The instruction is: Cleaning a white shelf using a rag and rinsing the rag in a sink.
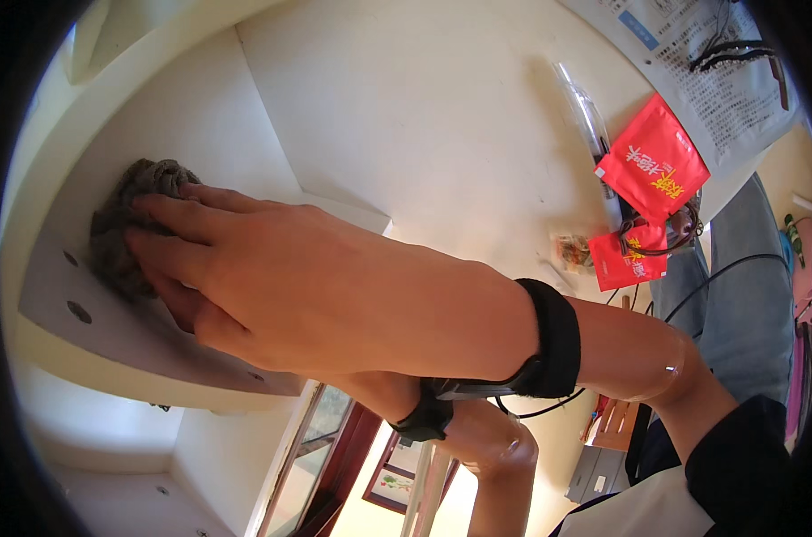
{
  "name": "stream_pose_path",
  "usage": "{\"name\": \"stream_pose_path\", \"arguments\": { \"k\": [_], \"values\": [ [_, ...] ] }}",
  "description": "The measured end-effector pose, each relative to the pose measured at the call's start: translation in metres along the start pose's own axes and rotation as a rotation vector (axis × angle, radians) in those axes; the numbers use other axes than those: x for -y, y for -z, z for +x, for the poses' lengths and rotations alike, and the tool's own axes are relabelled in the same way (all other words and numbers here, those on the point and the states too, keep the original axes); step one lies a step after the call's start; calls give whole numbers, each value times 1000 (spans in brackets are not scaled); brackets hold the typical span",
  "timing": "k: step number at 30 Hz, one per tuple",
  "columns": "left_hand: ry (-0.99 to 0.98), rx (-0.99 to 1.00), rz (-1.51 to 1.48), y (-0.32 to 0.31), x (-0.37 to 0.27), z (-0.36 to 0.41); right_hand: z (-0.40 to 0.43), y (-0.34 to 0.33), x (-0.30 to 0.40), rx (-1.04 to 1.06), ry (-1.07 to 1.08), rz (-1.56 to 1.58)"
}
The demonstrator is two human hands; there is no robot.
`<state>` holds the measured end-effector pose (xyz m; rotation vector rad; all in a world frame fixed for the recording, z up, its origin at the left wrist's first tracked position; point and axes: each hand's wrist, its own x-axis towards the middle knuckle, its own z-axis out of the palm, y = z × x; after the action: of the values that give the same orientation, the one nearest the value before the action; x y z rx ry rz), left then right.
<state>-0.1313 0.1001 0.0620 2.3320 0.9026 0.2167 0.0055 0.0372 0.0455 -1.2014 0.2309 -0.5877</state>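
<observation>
My right hand (278,282) reaches across the picture with its back towards me and a black band (560,339) around the wrist. Under its bent fingertips a crumpled grey cloth (120,258) is pressed against the white curved shelf panel (50,282), near dark round holes. Beneath the right wrist, part of my left hand (382,393) shows; another black band (426,416) circles its wrist. The left fingers are mostly hidden behind the right hand, so whether they also touch the cloth cannot be told.
On the white surface (432,101) lie two red packets with writing (654,158), a clear-wrapped pen-like item (587,121), a brown cord (654,250) and a small clear packet (573,252). Beyond are a printed sheet (708,101), blue fabric (748,302), a black cable (728,265) and a framed picture (392,483).
</observation>
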Motion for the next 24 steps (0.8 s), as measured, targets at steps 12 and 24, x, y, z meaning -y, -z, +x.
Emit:
{"name": "stream_pose_path", "arguments": {
  "k": [12,24],
  "values": [
    [646,-80,484,98,19,-61,22,17,-29,-4,-582,60],
    [100,59,916,165,79,-93,-12,49,21,560,-446,-386]
  ]
}}
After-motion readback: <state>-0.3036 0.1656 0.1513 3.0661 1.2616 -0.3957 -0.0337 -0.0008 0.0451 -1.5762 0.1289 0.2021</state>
